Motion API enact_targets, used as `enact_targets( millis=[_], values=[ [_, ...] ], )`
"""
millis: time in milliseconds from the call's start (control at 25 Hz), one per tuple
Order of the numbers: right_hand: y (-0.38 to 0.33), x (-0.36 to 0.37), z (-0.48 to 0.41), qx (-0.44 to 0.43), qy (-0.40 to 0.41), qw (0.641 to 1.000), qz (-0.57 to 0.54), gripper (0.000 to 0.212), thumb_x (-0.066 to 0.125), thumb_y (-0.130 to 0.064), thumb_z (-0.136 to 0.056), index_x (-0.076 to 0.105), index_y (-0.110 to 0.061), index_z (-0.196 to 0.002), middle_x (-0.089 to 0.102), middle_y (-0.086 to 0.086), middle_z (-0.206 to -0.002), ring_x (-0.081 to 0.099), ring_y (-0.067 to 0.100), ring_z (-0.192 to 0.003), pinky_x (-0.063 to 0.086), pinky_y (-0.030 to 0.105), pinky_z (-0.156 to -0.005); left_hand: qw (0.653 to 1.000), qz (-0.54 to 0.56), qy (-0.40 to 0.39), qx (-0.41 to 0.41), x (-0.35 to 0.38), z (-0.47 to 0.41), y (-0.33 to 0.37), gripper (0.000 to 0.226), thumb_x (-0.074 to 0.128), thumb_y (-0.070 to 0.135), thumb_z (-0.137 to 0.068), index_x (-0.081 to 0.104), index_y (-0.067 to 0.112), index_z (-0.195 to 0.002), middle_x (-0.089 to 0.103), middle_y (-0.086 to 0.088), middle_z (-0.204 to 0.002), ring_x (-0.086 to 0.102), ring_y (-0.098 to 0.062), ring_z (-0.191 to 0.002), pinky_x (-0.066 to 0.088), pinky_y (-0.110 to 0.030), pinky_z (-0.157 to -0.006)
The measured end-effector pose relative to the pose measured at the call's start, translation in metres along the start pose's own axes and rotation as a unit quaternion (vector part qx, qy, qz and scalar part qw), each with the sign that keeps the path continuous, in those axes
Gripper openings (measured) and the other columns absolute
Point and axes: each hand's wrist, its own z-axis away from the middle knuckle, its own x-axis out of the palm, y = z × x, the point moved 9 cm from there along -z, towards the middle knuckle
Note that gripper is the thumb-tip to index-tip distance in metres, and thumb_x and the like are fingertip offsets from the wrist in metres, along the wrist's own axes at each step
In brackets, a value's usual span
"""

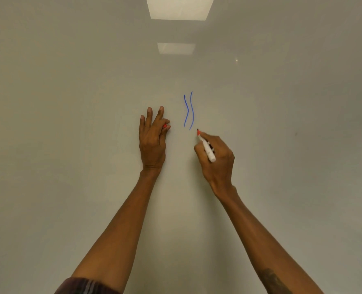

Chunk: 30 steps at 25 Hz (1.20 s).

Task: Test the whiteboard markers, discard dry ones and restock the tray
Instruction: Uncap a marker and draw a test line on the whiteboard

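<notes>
The whiteboard fills the whole view. Two wavy blue lines are drawn on it near the middle. My right hand grips a white marker with a red tip, uncapped, and the tip sits just below and right of the blue lines. My left hand rests against the board to the left of the lines. Its outer fingers are straight, while thumb and forefinger pinch the marker's red cap, which is mostly hidden.
Two ceiling lights reflect in the upper part of the board. A small dark speck marks the board at the right. No tray or other markers are in view.
</notes>
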Motion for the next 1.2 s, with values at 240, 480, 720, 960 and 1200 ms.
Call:
enact_targets(
  millis=[240,480,720,960,1200],
  values=[
    [0.038,0.010,0.032,0.275,-0.061,0.910,-0.305,0.016,0.060,-0.013,-0.095,0.068,-0.009,-0.108,0.074,0.010,-0.094,0.065,0.019,-0.077,0.052,0.032,-0.070,0.996,0.060,-0.057,-0.039,-0.007,-0.001,0.001,0.019,0.055,0.017,-0.100,0.068,0.005,-0.108,0.053,-0.005,-0.145,0.032,-0.016,-0.146,0.018,-0.038,-0.124],
    [0.031,0.029,0.066,0.374,-0.097,0.800,-0.460,0.024,0.057,-0.015,-0.095,0.068,-0.007,-0.114,0.070,0.022,-0.107,0.065,0.025,-0.085,0.053,0.032,-0.079,0.955,0.189,-0.031,-0.227,-0.040,0.022,0.007,0.020,0.062,0.020,-0.096,0.071,0.010,-0.112,0.064,-0.003,-0.110,0.061,-0.007,-0.105,0.051,-0.026,-0.093],
    [0.013,0.043,0.090,0.371,-0.120,0.794,-0.467,0.023,0.053,-0.012,-0.099,0.065,-0.001,-0.115,0.071,0.022,-0.108,0.068,0.029,-0.089,0.056,0.034,-0.082,0.855,0.301,0.017,-0.421,-0.051,0.084,-0.002,0.028,0.062,0.027,-0.097,0.070,0.018,-0.122,0.074,-0.002,-0.107,0.067,-0.014,-0.111,0.049,-0.030,-0.104],
    [0.006,0.053,0.111,0.362,-0.156,0.816,-0.423,0.024,0.055,-0.012,-0.098,0.066,0.000,-0.115,0.072,0.021,-0.105,0.069,0.030,-0.086,0.058,0.034,-0.081,0.818,0.323,0.034,-0.475,-0.059,0.115,-0.007,0.027,0.060,0.021,-0.098,0.071,0.009,-0.120,0.075,-0.008,-0.102,0.070,-0.018,-0.103,0.054,-0.035,-0.100],
    [0.000,0.061,0.127,0.343,-0.181,0.839,-0.381,0.022,0.062,-0.013,-0.095,0.068,-0.006,-0.115,0.073,0.015,-0.105,0.072,0.031,-0.092,0.060,0.037,-0.085,0.807,0.323,0.028,-0.494,-0.071,0.135,-0.012,0.025,0.060,0.021,-0.098,0.072,0.009,-0.116,0.076,-0.005,-0.102,0.071,-0.016,-0.103,0.055,-0.033,-0.096]
  ],
)
